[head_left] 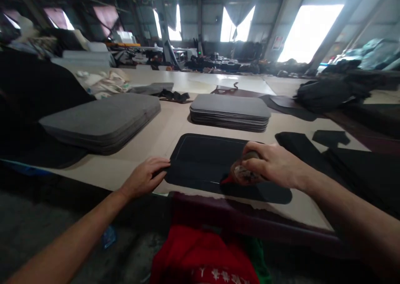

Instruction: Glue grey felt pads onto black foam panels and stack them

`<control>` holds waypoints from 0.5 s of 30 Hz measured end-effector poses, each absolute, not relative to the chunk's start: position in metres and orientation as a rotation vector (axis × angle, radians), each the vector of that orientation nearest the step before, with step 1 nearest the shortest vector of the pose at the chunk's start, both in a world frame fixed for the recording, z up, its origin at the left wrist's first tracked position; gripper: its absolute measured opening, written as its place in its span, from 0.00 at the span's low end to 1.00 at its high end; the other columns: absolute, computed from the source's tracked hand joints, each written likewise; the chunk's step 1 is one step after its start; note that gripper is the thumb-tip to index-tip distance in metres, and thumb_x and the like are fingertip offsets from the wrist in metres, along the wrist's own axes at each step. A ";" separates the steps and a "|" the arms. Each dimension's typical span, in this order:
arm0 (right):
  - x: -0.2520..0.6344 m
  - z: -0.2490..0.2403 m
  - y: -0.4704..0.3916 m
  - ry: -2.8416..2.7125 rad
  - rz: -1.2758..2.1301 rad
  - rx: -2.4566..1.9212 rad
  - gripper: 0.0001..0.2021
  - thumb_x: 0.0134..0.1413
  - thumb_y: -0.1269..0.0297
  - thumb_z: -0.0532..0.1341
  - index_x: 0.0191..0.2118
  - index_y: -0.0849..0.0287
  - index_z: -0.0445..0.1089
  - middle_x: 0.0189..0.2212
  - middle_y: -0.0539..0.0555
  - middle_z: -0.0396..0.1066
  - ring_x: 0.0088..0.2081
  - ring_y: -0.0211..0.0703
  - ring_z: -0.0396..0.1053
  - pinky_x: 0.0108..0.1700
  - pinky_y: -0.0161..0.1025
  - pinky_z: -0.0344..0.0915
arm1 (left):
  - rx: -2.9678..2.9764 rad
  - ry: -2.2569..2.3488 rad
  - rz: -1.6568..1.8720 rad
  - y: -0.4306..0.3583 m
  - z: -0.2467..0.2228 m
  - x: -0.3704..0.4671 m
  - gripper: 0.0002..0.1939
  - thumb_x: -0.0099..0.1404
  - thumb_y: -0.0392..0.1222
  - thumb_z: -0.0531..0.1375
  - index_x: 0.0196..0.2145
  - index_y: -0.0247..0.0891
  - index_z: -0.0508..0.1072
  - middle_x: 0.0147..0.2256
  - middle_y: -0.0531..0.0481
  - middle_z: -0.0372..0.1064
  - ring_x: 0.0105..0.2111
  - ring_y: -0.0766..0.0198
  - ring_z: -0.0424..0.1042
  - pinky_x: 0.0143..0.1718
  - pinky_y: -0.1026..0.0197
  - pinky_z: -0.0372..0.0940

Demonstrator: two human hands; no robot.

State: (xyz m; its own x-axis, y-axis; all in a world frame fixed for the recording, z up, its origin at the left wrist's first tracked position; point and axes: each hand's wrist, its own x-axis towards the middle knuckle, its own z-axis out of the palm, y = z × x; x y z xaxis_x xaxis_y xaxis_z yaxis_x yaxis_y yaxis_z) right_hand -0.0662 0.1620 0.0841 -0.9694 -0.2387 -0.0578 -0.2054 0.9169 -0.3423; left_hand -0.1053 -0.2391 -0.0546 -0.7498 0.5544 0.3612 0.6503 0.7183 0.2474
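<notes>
A black rounded panel [200, 159] lies flat on the table in front of me, with a thin pale line near its edges. My right hand [265, 163] is wrapped round a bottle [245, 173], which is tilted so that its red tip meets the panel near the front edge. At the panel's left end rests my left hand [146, 175], its fingers apart and their tips touching the edge. It holds nothing.
Beyond the panel stands a stack of grey panels [229, 109], with a larger stack [103, 119] at the left. Black pieces [300, 146] lie at the right, near a dark cloth heap [328, 92]. The table's front edge [93, 186] is close to me.
</notes>
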 end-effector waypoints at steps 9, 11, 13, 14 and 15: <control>-0.038 0.086 0.225 2.993 -0.516 -0.119 0.14 0.55 0.55 0.55 0.41 0.55 0.73 0.31 0.52 0.73 0.30 0.44 0.68 0.29 0.36 0.56 | -0.929 -2.726 -0.435 -0.240 -0.053 -0.107 0.18 0.71 0.49 0.53 0.51 0.38 0.74 0.53 0.44 0.71 0.54 0.55 0.67 0.58 0.52 0.61; -0.030 0.088 0.239 3.003 -0.513 -0.068 0.15 0.55 0.55 0.55 0.41 0.55 0.73 0.32 0.52 0.73 0.32 0.44 0.69 0.29 0.36 0.57 | -0.943 -2.715 -0.421 -0.242 -0.055 -0.109 0.19 0.71 0.49 0.54 0.52 0.37 0.74 0.53 0.44 0.71 0.54 0.55 0.67 0.59 0.51 0.60; -0.022 0.089 0.253 3.009 -0.508 -0.004 0.15 0.55 0.54 0.54 0.41 0.55 0.72 0.32 0.52 0.74 0.32 0.45 0.69 0.30 0.36 0.59 | -0.952 -2.705 -0.415 -0.245 -0.058 -0.111 0.19 0.71 0.50 0.54 0.52 0.38 0.73 0.53 0.44 0.70 0.55 0.54 0.66 0.59 0.51 0.59; -0.018 0.090 0.260 3.016 -0.500 0.030 0.15 0.55 0.53 0.54 0.41 0.55 0.72 0.32 0.53 0.74 0.32 0.45 0.70 0.30 0.36 0.59 | -0.959 -2.703 -0.414 -0.246 -0.060 -0.112 0.19 0.71 0.50 0.54 0.52 0.38 0.73 0.54 0.44 0.70 0.55 0.54 0.66 0.59 0.51 0.59; -0.015 0.090 0.267 3.024 -0.491 0.067 0.15 0.55 0.53 0.54 0.40 0.55 0.72 0.32 0.53 0.74 0.32 0.46 0.70 0.30 0.37 0.60 | -0.965 -2.701 -0.414 -0.247 -0.061 -0.113 0.19 0.70 0.50 0.54 0.52 0.39 0.73 0.54 0.44 0.70 0.55 0.54 0.66 0.59 0.51 0.59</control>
